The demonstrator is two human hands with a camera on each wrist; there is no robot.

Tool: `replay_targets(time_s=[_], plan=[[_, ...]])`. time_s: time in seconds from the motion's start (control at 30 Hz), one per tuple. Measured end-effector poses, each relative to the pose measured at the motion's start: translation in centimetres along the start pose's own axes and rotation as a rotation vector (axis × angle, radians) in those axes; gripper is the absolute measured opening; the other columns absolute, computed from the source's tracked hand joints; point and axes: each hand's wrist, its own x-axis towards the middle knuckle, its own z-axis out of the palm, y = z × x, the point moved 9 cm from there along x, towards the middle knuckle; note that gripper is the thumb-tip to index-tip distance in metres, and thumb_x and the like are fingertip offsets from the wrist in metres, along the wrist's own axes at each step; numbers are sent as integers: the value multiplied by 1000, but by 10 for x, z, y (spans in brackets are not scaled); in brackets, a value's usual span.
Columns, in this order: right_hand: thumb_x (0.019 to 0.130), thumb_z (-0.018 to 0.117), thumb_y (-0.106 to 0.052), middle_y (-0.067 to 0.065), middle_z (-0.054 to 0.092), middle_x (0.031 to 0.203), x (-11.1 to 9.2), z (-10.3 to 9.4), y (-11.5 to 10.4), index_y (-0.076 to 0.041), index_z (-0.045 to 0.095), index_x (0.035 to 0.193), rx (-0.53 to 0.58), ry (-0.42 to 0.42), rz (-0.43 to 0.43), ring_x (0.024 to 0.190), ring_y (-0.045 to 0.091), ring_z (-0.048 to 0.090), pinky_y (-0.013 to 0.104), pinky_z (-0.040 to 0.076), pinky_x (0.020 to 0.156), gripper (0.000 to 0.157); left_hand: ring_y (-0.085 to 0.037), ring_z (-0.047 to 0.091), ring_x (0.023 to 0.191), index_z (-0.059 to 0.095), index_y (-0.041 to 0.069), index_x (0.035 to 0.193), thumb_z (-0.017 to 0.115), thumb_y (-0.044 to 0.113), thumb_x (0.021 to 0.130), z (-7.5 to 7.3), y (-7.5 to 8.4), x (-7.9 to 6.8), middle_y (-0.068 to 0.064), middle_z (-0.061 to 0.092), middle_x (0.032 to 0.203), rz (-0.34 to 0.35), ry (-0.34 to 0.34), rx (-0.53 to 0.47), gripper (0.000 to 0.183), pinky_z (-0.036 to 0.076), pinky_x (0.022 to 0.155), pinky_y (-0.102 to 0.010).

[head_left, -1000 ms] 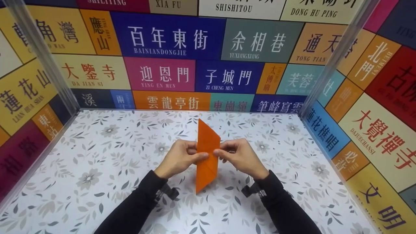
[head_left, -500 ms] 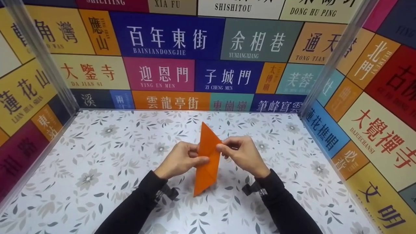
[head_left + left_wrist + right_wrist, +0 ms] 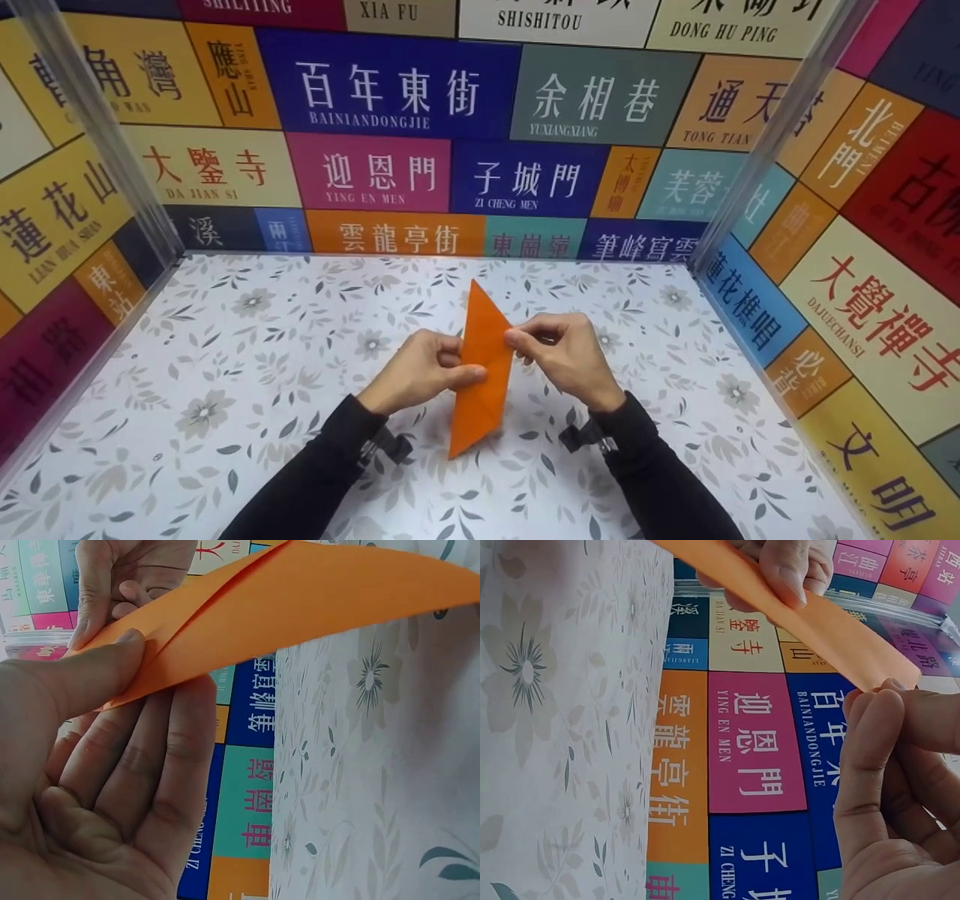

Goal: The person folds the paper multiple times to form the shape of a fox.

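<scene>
A folded sheet of orange paper (image 3: 484,375), a slanted four-sided shape with pointed ends, is held up over the table between both hands. My left hand (image 3: 421,369) grips its left edge, thumb on the near face and fingers behind. In the left wrist view a fold line runs along the orange paper (image 3: 247,622), with a flap beside the left thumb (image 3: 97,675). My right hand (image 3: 571,356) pinches the upper right corner between thumb and forefinger. The right wrist view shows that pinch of the right hand (image 3: 900,780) at the paper's end (image 3: 877,664).
The table (image 3: 300,465) has a white cover with grey flowers and leaves. Colourful sign-printed panels stand at the back (image 3: 397,82) and both sides, with clear corner strips (image 3: 772,135). Dark wrist cameras are strapped at both black sleeves (image 3: 300,480).
The right hand's pinch has moved up the paper's right edge to the upper corner. The paper has tilted, its top shifting right, and the left thumb sits slightly lower.
</scene>
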Motion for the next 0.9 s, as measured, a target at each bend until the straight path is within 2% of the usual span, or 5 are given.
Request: replay_targets(time_s=[0.33, 0.53, 0.63, 0.77, 0.9], plan=[[106, 89, -25, 10, 84, 86, 2, 1, 4, -18, 92, 99, 14, -11, 38, 70, 17, 72, 26, 62, 67, 10, -13, 87, 91, 91, 12, 116, 92, 28, 103, -6, 4, -1, -6, 92, 98, 9, 38, 11, 21, 69, 82, -26], [107, 87, -22, 13, 82, 84, 1, 10, 6, -14, 92, 100, 29, -66, 35, 69, 16, 72, 30, 66, 69, 12, -12, 87, 90, 91, 12, 112, 92, 30, 104, -11, 6, -1, -4, 91, 96, 28, 78, 19, 19, 69, 81, -27], [108, 86, -22, 12, 81, 81, 1, 16, 7, -16, 92, 98, 15, -102, 31, 68, 15, 72, 32, 66, 69, 13, -8, 81, 82, 89, 12, 102, 91, 30, 104, -14, 9, -1, -4, 90, 91, 48, 102, 38, 18, 65, 78, -24], [108, 86, -23, 13, 80, 77, -1, 24, 10, -16, 92, 95, -4, -160, 37, 65, 14, 71, 30, 63, 66, 16, -8, 72, 72, 83, 12, 92, 92, 30, 104, -17, 10, -2, -4, 87, 80, 64, 125, 25, 24, 61, 74, -21], [108, 87, -25, 18, 82, 78, -4, 34, 14, -12, 92, 95, -6, -222, 70, 65, 15, 72, 25, 61, 65, 18, -5, 52, 58, 77, 13, 86, 92, 32, 104, -22, 10, -3, 6, 66, 60, 70, 150, 3, 30, 43, 58, -20]])
